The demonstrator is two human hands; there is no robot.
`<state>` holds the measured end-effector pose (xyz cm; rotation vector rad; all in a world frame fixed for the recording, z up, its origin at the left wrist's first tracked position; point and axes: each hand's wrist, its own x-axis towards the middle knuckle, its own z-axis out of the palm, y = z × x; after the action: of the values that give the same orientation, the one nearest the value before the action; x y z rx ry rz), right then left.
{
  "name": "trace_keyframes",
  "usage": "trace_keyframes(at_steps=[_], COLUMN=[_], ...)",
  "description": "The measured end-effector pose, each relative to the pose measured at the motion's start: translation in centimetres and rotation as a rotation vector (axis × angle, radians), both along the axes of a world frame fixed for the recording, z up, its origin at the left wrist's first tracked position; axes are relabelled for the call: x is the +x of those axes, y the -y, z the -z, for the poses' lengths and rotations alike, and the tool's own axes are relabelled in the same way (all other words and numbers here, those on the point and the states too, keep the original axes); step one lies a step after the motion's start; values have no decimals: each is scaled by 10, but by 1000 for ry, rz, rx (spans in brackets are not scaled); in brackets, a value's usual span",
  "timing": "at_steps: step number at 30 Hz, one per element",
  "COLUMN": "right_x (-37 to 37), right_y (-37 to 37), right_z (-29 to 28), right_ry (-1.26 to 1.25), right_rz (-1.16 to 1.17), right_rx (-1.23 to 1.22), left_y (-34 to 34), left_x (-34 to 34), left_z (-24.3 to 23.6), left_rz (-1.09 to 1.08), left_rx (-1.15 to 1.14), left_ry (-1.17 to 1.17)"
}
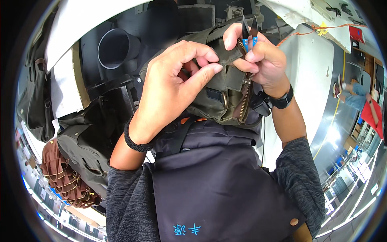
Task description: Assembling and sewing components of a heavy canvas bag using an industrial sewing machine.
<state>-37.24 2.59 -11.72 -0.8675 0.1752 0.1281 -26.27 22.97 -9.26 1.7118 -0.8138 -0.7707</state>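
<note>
My left hand [173, 84], with a black braided band on the wrist, pinches its thumb and index fingertips together at the flap of an olive canvas bag [205, 109]; what lies between them is too small to make out. My right hand [266, 62] grips small blue-handled snips [248, 40], their black blades pointing up, while its fingers also touch the bag's fabric just right of my left fingertips. An open brass zipper [243, 105] runs down the bag's right side, below my right fingers.
A grey bin [115, 48] stands at upper left, near dark bags [84, 149] and brown bags [64, 173]. An orange cord [294, 32] crosses a white surface [314, 80] on the right. Beyond it, another person in red [369, 115] is at the far right.
</note>
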Motion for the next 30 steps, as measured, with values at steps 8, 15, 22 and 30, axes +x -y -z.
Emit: trace_keyframes(at_steps=[8,15,22,30], right_x=[-1,-1,0,-2], right_y=[-5,-7,-10,-11], right_z=[12,16,21,21], right_ry=[33,22,22,83], right_rz=[46,55,75,94], right_rx=[170,208,265,248], left_y=[2,7,9,1], left_x=[-2,-4,-3,-6], left_z=[4,8,11,-5], left_rz=[10,-23,-30,-13], left_rx=[32,-49,-36,72], left_ry=[-113,-199,-300,-156])
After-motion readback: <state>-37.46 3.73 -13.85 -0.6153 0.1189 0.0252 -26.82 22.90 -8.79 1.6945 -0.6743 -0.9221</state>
